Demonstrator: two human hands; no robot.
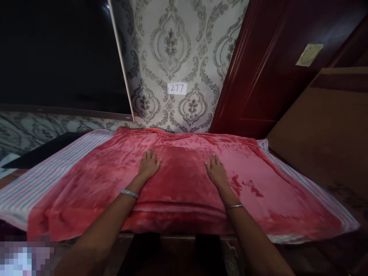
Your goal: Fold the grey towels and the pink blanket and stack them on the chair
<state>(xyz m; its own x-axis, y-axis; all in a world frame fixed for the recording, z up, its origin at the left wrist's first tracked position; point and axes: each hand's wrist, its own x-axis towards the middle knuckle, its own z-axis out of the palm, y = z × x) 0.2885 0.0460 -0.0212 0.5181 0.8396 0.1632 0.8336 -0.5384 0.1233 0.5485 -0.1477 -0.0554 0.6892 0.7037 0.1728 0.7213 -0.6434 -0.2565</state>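
Note:
A red and pink plush blanket lies spread over a low surface, its front edge hanging over with a few folds. My left hand rests flat on it, fingers apart and pointing to the wall. To the right, my right hand presses on the blanket in the same way, palm down with fingers spread. Neither hand holds anything. Beneath the blanket a striped cloth in white, blue and pink shows at the left and right ends.
A large dark television screen stands at the back left. Patterned wallpaper with a paper label reading 277 is behind the blanket. A dark red door and a large brown panel stand to the right. A black flat object lies left.

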